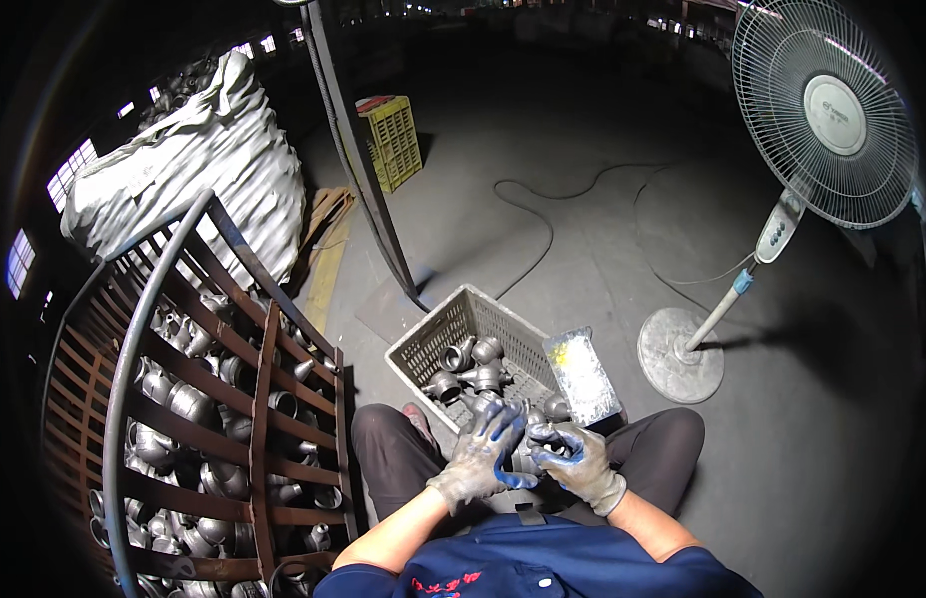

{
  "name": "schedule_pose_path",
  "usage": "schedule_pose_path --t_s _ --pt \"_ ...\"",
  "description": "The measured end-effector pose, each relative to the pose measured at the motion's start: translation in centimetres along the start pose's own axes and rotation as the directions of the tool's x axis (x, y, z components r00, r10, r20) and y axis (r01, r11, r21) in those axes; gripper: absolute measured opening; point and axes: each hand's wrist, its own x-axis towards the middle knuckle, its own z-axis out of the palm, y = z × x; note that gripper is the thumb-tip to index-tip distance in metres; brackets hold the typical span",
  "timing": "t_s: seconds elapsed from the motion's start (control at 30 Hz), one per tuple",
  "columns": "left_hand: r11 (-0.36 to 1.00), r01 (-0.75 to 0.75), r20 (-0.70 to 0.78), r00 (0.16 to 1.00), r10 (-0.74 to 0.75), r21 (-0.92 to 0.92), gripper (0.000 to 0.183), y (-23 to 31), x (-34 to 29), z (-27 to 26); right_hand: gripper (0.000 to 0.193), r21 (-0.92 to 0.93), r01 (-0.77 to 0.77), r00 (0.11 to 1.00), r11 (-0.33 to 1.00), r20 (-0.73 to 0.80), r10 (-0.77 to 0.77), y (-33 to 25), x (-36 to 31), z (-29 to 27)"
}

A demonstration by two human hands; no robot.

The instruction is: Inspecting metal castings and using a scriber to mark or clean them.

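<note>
My left hand (483,455), in a grey work glove with blue fingers, is in front of my lap with its fingers stretched and thumb spread. It is beside a grey metal casting (526,456), and I cannot tell whether it touches it. Curled round the casting's other side is my right hand (580,468), gloved the same way. Part of the casting is hidden by the gloves. Just beyond my hands, a pale plastic crate (523,336) with slotted walls holds several similar castings (485,377), round-bodied with open necks.
A rusty barred metal bin (259,419) full of castings stands close on my left. A scuffed pale panel (584,374) is beside the crate's right side. A standing fan (682,356) is at right, a yellow crate (393,145) farther off. A cable (551,234) crosses the floor.
</note>
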Motion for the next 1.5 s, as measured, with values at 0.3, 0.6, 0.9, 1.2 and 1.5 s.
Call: schedule_pose_path --t_s 0.3,0.6,0.9,1.2,1.5 --pt "0.998 -0.058 -0.132 0.99 0.054 -0.025 0.069 0.8 -0.2 1.2 0.027 0.062 -0.122 0.991 0.991 -0.04 0.125 0.0 0.0 -0.5" --pt "0.982 -0.176 -0.282 0.948 0.15 -0.069 0.043 1.2 0.0 1.3 0.025 0.218 -0.176 0.975 0.96 -0.097 0.201 -0.4 0.3 -0.3" --pt "0.818 -0.203 -0.574 0.799 -0.178 -0.538 0.014 0.2 0.7 1.8 0.02 0.233 -0.166 0.963 0.958 -0.173 0.209 0.8 1.3 -0.6" --pt "-0.534 0.153 0.358 0.882 -0.306 -0.832 0.041 -1.6 0.2 5.1 0.023 0.583 -0.164 0.939 0.795 -0.156 0.308 0.7 2.2 0.0" --pt "0.293 0.036 -0.097 0.899 -0.427 -0.955 0.031 -2.2 -0.9 1.8 0.027 0.628 -0.536 0.744 0.564 0.037 0.667 3.4 2.1 -1.7"
